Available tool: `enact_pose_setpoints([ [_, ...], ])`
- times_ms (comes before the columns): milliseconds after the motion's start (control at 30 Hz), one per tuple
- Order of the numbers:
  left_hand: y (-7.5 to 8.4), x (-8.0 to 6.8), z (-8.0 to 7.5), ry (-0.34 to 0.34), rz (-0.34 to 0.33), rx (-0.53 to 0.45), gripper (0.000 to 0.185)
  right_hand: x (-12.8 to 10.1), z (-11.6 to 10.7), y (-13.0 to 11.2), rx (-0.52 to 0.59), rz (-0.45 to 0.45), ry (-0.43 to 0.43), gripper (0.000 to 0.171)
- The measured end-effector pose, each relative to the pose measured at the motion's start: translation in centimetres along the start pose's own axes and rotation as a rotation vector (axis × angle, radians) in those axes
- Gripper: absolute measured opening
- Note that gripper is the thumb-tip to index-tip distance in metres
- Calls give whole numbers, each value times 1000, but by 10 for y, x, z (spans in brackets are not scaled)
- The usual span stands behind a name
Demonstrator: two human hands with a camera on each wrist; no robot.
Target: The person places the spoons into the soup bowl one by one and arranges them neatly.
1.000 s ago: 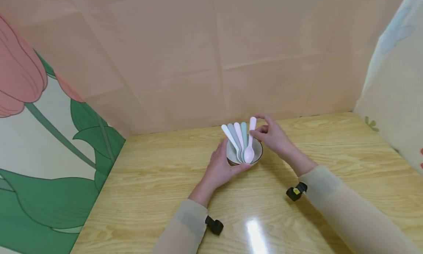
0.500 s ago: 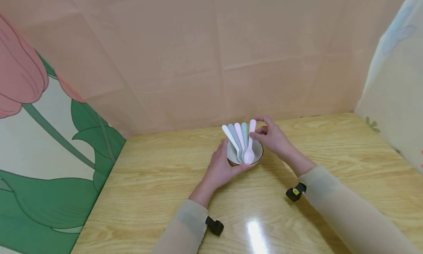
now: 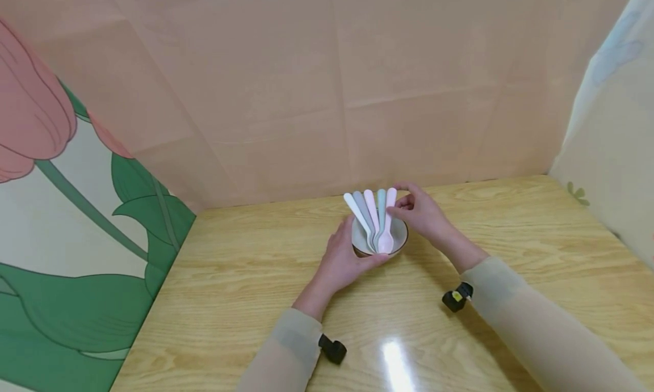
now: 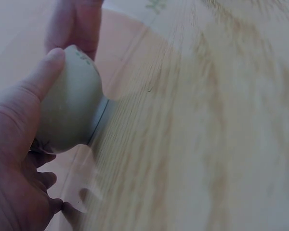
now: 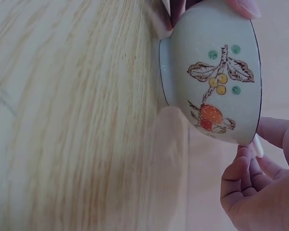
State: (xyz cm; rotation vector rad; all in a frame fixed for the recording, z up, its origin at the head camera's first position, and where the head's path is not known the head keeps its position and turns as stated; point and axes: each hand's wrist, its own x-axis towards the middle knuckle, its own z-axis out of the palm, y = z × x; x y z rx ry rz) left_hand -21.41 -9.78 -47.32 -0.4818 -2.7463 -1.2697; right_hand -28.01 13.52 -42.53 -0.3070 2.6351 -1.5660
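Note:
A small pale bowl (image 3: 399,233) with a painted fruit sprig (image 5: 214,91) stands on the wooden table (image 3: 255,278). Several pastel spoons (image 3: 369,213) lean fanned out in it, handles toward the back wall. My left hand (image 3: 341,256) cups the bowl's near left side, thumb along the rim (image 4: 43,77). My right hand (image 3: 416,210) pinches the handle of the pink spoon (image 3: 388,219), the rightmost one, whose scoop lies in the bowl.
Pink paper walls stand close behind the table, a tulip-print panel (image 3: 61,210) at the left, a pale curtain (image 3: 608,125) at the right. Wrist cameras (image 3: 333,348) (image 3: 456,297) hang under both sleeves. Light glares off the table near the front.
The right hand has shifted the pink spoon's handle slightly left, closer to the other spoons. The left hand and bowl have stayed in place.

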Motion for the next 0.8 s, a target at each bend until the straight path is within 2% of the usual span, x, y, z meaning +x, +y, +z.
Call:
enact_pose_setpoints([
  [300,3,-2,0,-24,-30,-12,118,-3,-3,6,-38,4,-19,68],
  [533,2,-1,-2,-38,1,-53,119,-7,-7,10,-69,-19,-6,72],
  [700,1,-5,-11,-50,-50,-46,121,-13,-12,15,-198,-95,17,71],
  [800,3,-8,-21,-60,-59,57,120,-21,-15,17,-313,-137,41,72],
])
